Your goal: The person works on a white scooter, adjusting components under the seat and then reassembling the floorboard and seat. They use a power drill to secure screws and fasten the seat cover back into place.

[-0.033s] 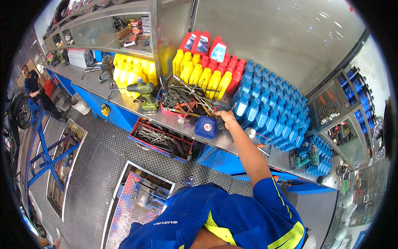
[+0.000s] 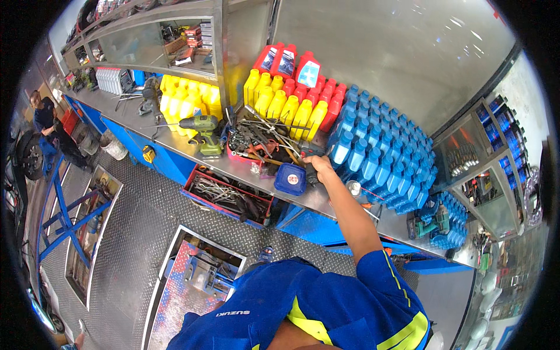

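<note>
At the metal workbench [image 2: 318,201], my right hand [image 2: 321,165] is closed around the grip of a black cordless drill with a red patch [image 2: 311,153]. My fingers hide part of the tool. Just left of it sits a square blue tub [image 2: 290,179] with a round label on its lid. Behind the tub, a red bin [image 2: 237,156] is heaped with pliers, wrenches and other hand tools. A small white-topped can [image 2: 353,187] stands to the right of my wrist. My left hand is out of the picture.
Blue bottles [image 2: 379,157] fill the bench's right part; yellow bottles [image 2: 289,109] and red bottles [image 2: 332,111] stand behind. A green drill [image 2: 202,133] stands farther left. Below juts a red-edged tool drawer [image 2: 224,197]. Another person [image 2: 49,119] is far left, by a blue lift frame [image 2: 69,219].
</note>
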